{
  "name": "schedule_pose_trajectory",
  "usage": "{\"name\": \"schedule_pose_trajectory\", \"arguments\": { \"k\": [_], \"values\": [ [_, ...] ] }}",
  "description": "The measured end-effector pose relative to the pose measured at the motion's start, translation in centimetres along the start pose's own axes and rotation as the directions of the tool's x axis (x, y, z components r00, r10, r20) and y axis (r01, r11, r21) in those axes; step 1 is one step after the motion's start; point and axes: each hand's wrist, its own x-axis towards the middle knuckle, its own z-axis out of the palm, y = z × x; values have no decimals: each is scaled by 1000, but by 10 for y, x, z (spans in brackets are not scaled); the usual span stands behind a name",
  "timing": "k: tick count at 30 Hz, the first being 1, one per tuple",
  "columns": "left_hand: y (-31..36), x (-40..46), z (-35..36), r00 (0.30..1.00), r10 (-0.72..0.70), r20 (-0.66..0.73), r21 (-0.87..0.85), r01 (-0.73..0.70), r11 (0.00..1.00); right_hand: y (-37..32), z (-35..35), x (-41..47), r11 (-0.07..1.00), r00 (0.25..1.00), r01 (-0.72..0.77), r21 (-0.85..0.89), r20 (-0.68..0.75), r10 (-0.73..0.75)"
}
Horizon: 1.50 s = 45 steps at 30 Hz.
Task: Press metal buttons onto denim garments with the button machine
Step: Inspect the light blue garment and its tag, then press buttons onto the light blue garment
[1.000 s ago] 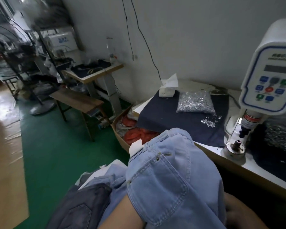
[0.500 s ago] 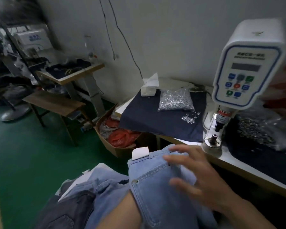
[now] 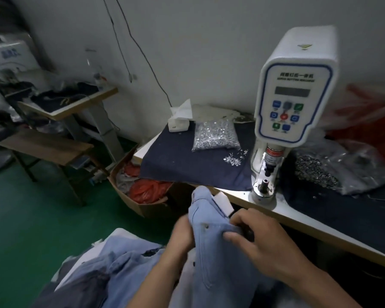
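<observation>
Right, status from the hands out:

right hand grip: right hand (image 3: 262,238) has fingers curled over a bunched fold of the light-blue denim garment (image 3: 211,247), thumb pinching the cloth from the front. Clamped on fabric, not loose.
left hand grip: left hand (image 3: 182,234) holds the same garment from the other side; fingers are hidden behind the cloth, but it looks closed on it.
garment position: held up between both hands, in front of the surface (image 3: 320,227) edge, below and left of the die. Not yet on the machine. Rest of it hangs down toward the lap, over a pile of more denim (image 3: 111,270).
white tag: white tag (image 3: 222,203) sticks up at the top of the fold, just above the right fingers.
handling: soft, limp, medium weight. It will sag and drag where unsupported, so two-hand hold makes sense. Seams and waistband are thicker and stiffer; my guess is those give the best hold.
where to hold: pinch either side of the button spot, keep cloth flat and taut between hands, fingers clear of the die.
small dark spot: on the fold near the right thumb; hole or rivet, cannot tell.
button machine: button machine (image 3: 296,90) stands upright on the surface, lower die (image 3: 265,184) bare, nothing under the punch.
supplies: bag of metal buttons (image 3: 216,135) on dark cloth (image 3: 187,161) left of the machine, loose buttons (image 3: 235,157) just beside it; second bag of metal parts (image 3: 318,172) right of the machine.
risk: slack cloth bunching under the punch, off-position button.
</observation>
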Motion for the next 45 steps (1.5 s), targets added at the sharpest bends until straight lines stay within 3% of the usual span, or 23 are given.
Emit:
{"name": "schedule_pose_trajectory", "arguments": {
  "k": [1, 3, 4, 5, 6, 7, 10, 13, 15, 16, 18, 20, 22, 28, 30, 33, 36, 38, 41, 43, 45],
  "values": [
    [1, 2, -4, 974, 182, -134, 89, -171, 981, 2, -2, 2, 999, 999, -24, 32, -30, 25],
    [3, 0, -21, 780, 561, -279, 65, -567, 821, 2, -7, 8, 994, 998, -58, 92, -19, 60],
    [9, -5, -26, 690, 718, -91, 77, -714, 696, 1, -9, 12, 991, 998, -69, 114, 11, 68],
    [14, -11, -27, 608, 778, 162, 86, -794, 602, 0, -12, 16, 988, 996, -77, 131, 57, 70],
    [17, -13, -23, 556, 721, 413, 129, -820, 558, 0, -14, 18, 983, 991, -94, 160, 108, 78],
    [18, -15, -19, 532, 619, 578, 194, -826, 529, 1, -18, 20, 975, 985, -109, 193, 152, 80],
    [27, -11, -6, 564, 472, 677, 193, -755, 626, 4, -30, 19, 945, 960, -174, 276, 260, 101],
    [18, -4, 5, 533, 509, 676, -84, -630, 772, 12, -40, 15, 896, 937, -275, 348, 308, 168],
    [9, -2, 15, 584, 465, 665, -224, -438, 871, 25, -47, 16, 864, 916, -357, 355, 314, 250],
    [7, -1, 21, 624, 433, 650, -251, -361, 898, 34, -50, 18, 878, 918, -370, 305, 266, 294],
    [8, 4, 27, 711, 387, 588, -245, -300, 922, 61, -60, 25, 906, 913, -407, 114, 15, 408],
    [19, 10, 28, 812, 351, 466, -222, -277, 935, 94, -77, 33, 868, 829, -496, -14, -307, 468],
    [32, 17, 27, 882, 315, 352, -177, -267, 947, 133, -98, 42, 806, 720, -586, -84, -509, 471],
    [52, 19, 33, 908, 345, 236, -38, -346, 937, 199, -112, 73, 592, 642, -752, -290, -524, 559],
    [54, 19, 32, 912, 335, 236, -123, -314, 941, 206, -110, 76, 597, 638, -749, -285, -551, 538],
    [57, 20, 32, 943, 244, 228, -381, -144, 913, 213, -113, 78, 639, 652, -722, -268, -572, 498],
    [59, 30, 33, 960, 207, 188, -379, -124, 917, 209, -116, 76, 682, 671, -683, -263, -594, 443],
    [65, 40, 37, 969, 206, 134, -221, -173, 960, 199, -116, 73, 739, 663, -645, -193, -622, 416],
    [73, 59, 43, 934, 353, 45, 68, -356, 932, 180, -116, 72, 816, 639, -578, 31, -605, 475],
    [76, 72, 46, 904, 426, 11, 191, -421, 887, 165, -116, 73, 799, 608, -523, 299, -526, 595],
    [79, 83, 50, 891, 454, 2, 288, -435, 853, 151, -112, 74, 710, 589, -489, 507, -409, 697]
  ]
}}
